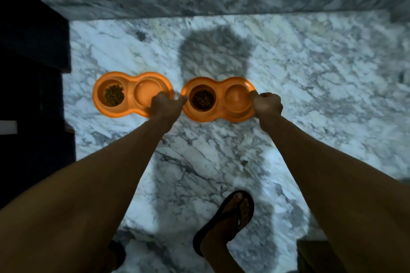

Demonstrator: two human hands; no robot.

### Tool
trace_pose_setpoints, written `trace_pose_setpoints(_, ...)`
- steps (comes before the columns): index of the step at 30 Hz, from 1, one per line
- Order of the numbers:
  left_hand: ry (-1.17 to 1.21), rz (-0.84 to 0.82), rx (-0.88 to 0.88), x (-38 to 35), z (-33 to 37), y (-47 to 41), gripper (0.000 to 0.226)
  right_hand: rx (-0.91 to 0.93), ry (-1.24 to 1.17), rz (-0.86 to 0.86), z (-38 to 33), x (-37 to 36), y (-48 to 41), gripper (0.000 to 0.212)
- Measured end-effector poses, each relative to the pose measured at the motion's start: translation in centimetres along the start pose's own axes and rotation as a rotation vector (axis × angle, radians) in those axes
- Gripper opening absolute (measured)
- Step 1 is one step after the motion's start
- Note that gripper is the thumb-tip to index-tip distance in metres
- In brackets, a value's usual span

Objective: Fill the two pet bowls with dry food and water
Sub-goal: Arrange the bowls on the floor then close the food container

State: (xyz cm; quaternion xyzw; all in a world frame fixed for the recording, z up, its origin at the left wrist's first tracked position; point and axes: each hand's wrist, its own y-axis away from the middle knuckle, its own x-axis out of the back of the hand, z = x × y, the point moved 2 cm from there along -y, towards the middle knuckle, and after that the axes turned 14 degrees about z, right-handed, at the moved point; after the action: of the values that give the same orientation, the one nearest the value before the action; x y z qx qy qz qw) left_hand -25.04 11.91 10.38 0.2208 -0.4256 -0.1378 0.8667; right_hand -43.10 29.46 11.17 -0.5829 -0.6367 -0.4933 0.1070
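Two orange double pet bowls lie side by side on the marble floor. The left bowl [131,80] holds brown dry food [114,95] in its left cup. Its right cup looks bare. The right bowl [218,108] holds dry food [202,99] in its left cup, and I cannot tell whether its right cup holds water. My left hand [165,104] grips the right bowl's left rim, covering part of the left bowl's right end. My right hand [267,104] grips the right bowl's right rim.
A dark cabinet [33,73] stands along the left side. A grey marble skirting [221,2] and the wall run across the back. My foot in a black sandal [228,217] stands on the floor [321,73] below the bowls.
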Motion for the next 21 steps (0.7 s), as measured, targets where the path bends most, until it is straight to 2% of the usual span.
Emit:
trace_pose_setpoints(4,0.041,0.001,0.045,9.7,5.8,5.4,0.040,0.081,-0.004,-0.086,-8.1,5.9,7.6,0.033)
trace_pose_setpoints(11,0.092,0.036,-0.007,31.5,17.2,15.4,0.094,0.192,-0.060,-0.194,-22.6,18.6,26.4,0.031)
trace_pose_setpoints(12,0.088,0.050,-0.042,34.9,18.6,16.8,0.094,0.200,-0.077,-0.197,-24.4,20.3,29.0,0.031)
trace_pose_setpoints(15,0.025,0.137,-0.190,44.5,21.2,19.4,0.069,0.266,-0.089,-0.205,-28.9,24.3,36.2,0.031)
trace_pose_setpoints(18,0.057,0.197,-0.239,53.2,22.0,20.8,0.072,0.368,-0.131,-0.205,-32.2,26.3,43.2,0.029)
trace_pose_setpoints(21,0.113,0.256,-0.281,61.6,21.4,22.2,0.056,0.417,-0.154,-0.221,-34.6,26.5,50.9,0.030)
